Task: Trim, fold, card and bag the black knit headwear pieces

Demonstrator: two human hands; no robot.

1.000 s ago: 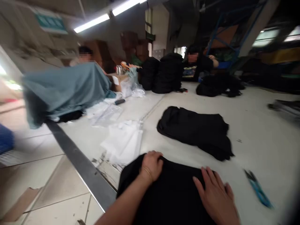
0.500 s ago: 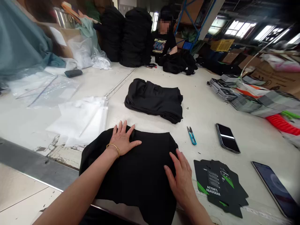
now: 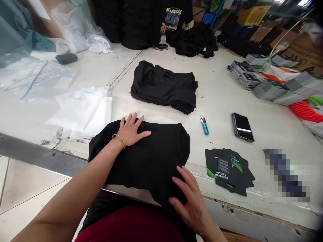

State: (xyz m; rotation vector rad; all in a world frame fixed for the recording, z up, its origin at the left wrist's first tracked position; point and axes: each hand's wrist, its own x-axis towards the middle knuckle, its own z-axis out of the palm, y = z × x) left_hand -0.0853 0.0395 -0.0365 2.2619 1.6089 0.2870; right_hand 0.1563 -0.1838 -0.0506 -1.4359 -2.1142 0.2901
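A piece of black stretchy cloth (image 3: 151,151) lies spread along the table's front edge, its lower right part hanging over the edge. My left hand (image 3: 132,131) presses flat on its upper left, fingers spread and thumb out to the right. Over the drooping lower right part is my right hand (image 3: 190,198), its fingers apart and slightly bent; whether the fingertips touch the cloth is hard to tell. Beyond it sits a folded stack of similar black cloth (image 3: 164,87). To the right lie blue thread snips (image 3: 205,126) with the blades pointing away from me.
Black-and-green printed cards (image 3: 227,171) lie at right, near a phone (image 3: 242,127) and a blurred-out object (image 3: 286,174). White translucent bags (image 3: 80,111) are at left. Small boxes (image 3: 267,89) line the right side. Across the table, a person (image 3: 176,16) is behind heaped black cloth (image 3: 194,40).
My right hand has moved down toward me from the cloth's right edge, and that edge now lies rounded. My left hand stays in place. The view has tilted downward.
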